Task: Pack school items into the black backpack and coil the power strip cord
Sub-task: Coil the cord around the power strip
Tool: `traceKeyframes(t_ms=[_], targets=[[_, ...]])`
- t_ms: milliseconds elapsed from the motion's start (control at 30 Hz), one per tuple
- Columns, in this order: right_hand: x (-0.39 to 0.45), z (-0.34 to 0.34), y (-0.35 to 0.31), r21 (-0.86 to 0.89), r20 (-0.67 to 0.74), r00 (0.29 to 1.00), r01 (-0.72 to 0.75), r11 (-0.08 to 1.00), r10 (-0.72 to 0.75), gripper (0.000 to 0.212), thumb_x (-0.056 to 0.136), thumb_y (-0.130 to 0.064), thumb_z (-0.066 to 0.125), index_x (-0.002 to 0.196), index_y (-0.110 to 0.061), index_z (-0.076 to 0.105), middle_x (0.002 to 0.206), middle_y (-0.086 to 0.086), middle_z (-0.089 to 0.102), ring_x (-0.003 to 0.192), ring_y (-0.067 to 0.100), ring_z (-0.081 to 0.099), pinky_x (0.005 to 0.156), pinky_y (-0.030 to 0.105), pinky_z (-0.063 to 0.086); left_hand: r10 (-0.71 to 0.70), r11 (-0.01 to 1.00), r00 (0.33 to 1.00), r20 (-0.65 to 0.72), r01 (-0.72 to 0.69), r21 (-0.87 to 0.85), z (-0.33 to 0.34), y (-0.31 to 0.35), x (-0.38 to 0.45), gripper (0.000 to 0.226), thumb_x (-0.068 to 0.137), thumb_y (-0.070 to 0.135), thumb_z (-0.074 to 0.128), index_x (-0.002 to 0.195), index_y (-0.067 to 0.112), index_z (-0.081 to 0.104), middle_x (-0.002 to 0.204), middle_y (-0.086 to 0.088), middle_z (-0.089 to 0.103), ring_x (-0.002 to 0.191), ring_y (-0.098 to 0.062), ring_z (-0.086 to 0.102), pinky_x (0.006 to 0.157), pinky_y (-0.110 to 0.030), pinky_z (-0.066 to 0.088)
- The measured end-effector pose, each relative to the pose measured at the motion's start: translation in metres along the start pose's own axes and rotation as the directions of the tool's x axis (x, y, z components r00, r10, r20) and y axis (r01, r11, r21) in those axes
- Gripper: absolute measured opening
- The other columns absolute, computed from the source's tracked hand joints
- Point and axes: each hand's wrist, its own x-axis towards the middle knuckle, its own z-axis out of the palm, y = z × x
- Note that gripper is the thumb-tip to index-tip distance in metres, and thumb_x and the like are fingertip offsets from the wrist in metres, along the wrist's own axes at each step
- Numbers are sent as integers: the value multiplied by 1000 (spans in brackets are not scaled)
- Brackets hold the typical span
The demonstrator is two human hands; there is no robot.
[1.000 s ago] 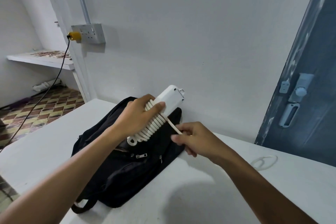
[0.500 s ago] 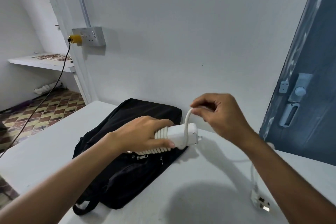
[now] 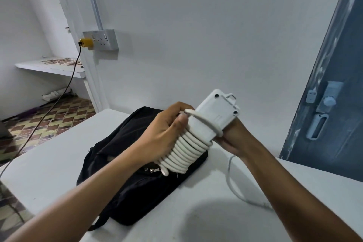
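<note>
White table point(image 3: 59, 167) at frame centre: left hand point(image 3: 165, 135) grips the cord-wrapped white plastic power strip point(image 3: 214, 116), tilted upper right; right hand point(image 3: 233, 139) fingers pinch the loose white cord point(image 3: 230, 179) beneath.

A: L hand point(image 3: 165, 133) grips power strip point(image 3: 214, 116) w/ cord point(image 3: 186, 151) coiled round it, above black backpack point(image 3: 137, 188).
B: R hand point(image 3: 233, 139)?
A: Behind strip's end, holding it; loose cord trails on table point(image 3: 196, 222).

A white worktop point(image 3: 59, 165) is carrying a black backpack point(image 3: 137, 188), which is lying flat near the wall. A loose run of white cord point(image 3: 230, 180) is trailing across the worktop just beside the backpack.
</note>
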Motion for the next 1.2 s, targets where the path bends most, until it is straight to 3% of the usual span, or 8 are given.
traceKeyframes(t_ms=[100,167,333,500,667,933,1067,1200], targets=[[-4,-4,-3,65,62,998,4,998,-8,37,59,-1,57,92,15,56,86,21,52,73,29,49,54,29,36,-30,999,999,-26,30,-24,-5,-1,0,62,84,68,44,107,14,65,89,1,71,85,-13,68,72,-23,51],[-8,-9,-2,117,134,991,-13,993,-3,50,48,-14,71,91,7,58,85,16,49,67,23,50,51,27,33,-50,999,998,-29,50,-5,-7,-1,-2,44,87,58,41,100,27,70,82,10,70,78,-1,64,69,-13,47],[-11,0,10,-130,98,995,51,990,-38,59,54,-56,84,93,-13,72,86,8,59,66,10,51,54,20,37,-99,995,995,-8,99,34,-7,-7,-1,68,84,70,34,118,20,66,94,-5,74,87,-18,70,72,-25,54],[-18,21,10,-255,-46,994,85,963,-100,34,65,-23,78,98,-16,72,81,-6,70,67,6,59,53,16,41,-161,987,985,-60,162,14,-13,-13,4,88,74,86,32,130,23,56,115,4,70,109,-11,65,91,-32,52],[-15,27,0,-405,-60,998,-26,914,1,56,52,-37,82,105,-20,72,97,-1,73,76,7,60,56,20,40,-145,988,988,-43,147,42,-13,-6,1,56,96,59,30,115,20,64,97,7,73,92,-6,68,74,-17,51],[-27,42,2,-466,-143,987,-8,885,-67,18,70,-22,83,83,-23,70,61,-15,67,53,-3,59,48,10,40,-184,983,982,52,183,22,-25,-12,-5,56,71,65,65,95,14,69,79,2,69,75,-8,65,64,-18,48],[-41,36,4,-776,-66,998,-50,629,-2,17,77,-47,72,87,-33,68,62,-18,63,59,-2,59,56,19,44,-179,983,983,53,175,61,-33,-16,-3,54,72,61,67,103,18,70,95,-8,73,86,-15,70,70,-23,53],[-52,28,5,-945,-53,996,-72,319,69,11,87,-34,62,97,-29,59,75,-4,65,68,9,62,62,25,47,-172,968,985,9,167,186,-40,-17,2,41,74,59,62,102,30,69,95,2,74,87,-12,71,73,-27,56]])
